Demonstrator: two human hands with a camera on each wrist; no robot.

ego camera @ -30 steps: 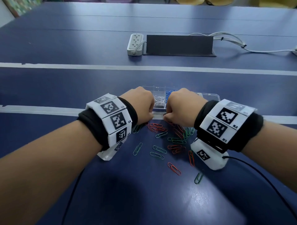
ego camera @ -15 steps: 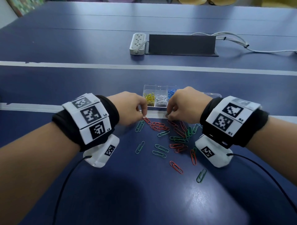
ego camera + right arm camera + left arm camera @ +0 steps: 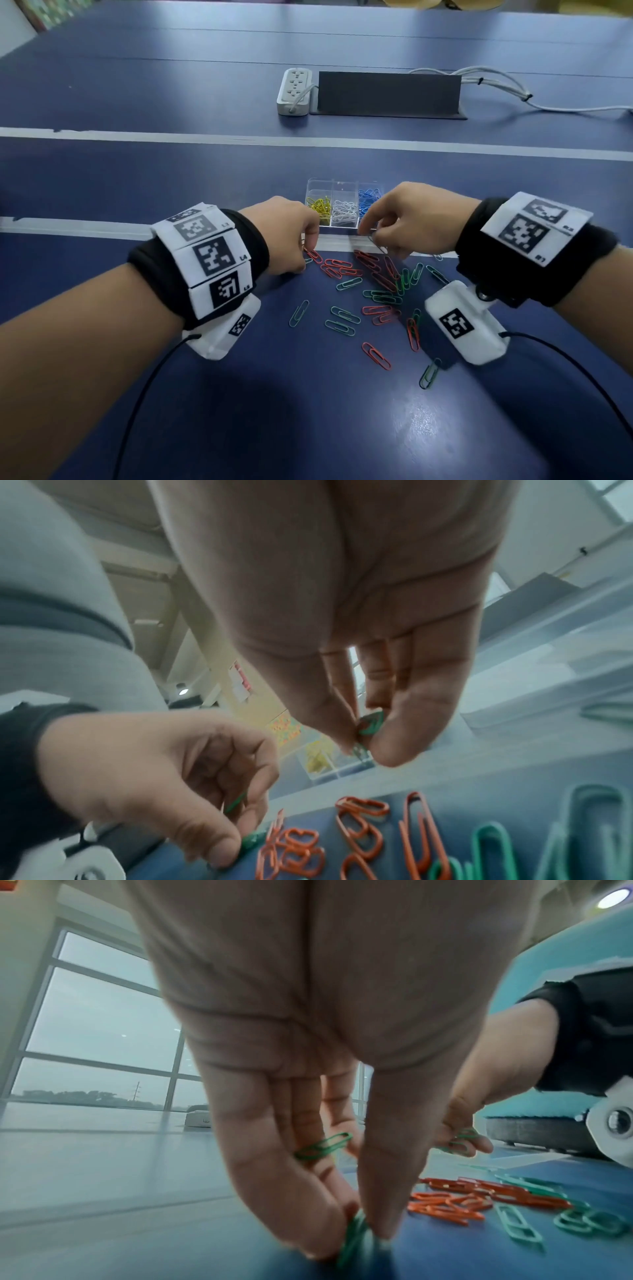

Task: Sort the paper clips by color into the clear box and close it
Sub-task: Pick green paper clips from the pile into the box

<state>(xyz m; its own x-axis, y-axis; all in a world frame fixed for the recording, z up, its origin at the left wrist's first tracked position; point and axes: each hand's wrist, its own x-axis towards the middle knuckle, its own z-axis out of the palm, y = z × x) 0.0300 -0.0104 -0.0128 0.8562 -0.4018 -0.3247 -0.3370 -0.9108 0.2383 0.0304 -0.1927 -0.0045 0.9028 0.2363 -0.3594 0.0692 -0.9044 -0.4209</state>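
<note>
Two hands at work: both reach down into the loose pile at once, which looks like a way to gather one colour faster.
Left hand (image 3: pixel 291 233): thumb and forefinger pinch a green clip (image 3: pixel 356 1237) against the table (image 3: pixel 308 428) at the pile's left edge; a second green clip (image 3: pixel 323 1146) sits tucked further up among the fingers, seemingly stored so the hand can keep picking.
Right hand (image 3: pixel 407 219): held just above the pile's far edge, thumb and fingertips pressed together on a small bunch of green clips (image 3: pixel 369 727), with the other fingers curled in.
Clear box (image 3: pixel 342 186): sits open just beyond the pile, close enough that each drop is a short reach; the right hand hides its right end.
Filled compartments: yellow clips (image 3: pixel 320 207) on the left, white clips (image 3: pixel 343 212) in the middle, blue clips (image 3: pixel 368 198) next to them, each colour kept to its own section.
Loose pile: red clips (image 3: pixel 337 267) and green ones lie mixed and partly overlapping between the two wrists, with a few strays nearer the person.
Stage, as I judge it: green is being collected; red remains untouched, and the box cannot be closed until both are in.
Risk: overlapping clips may hook together and drag a red one along.
Behind: a power strip (image 3: pixel 294 90) and a dark panel (image 3: pixel 387 92) lie well apart from the work.
</note>
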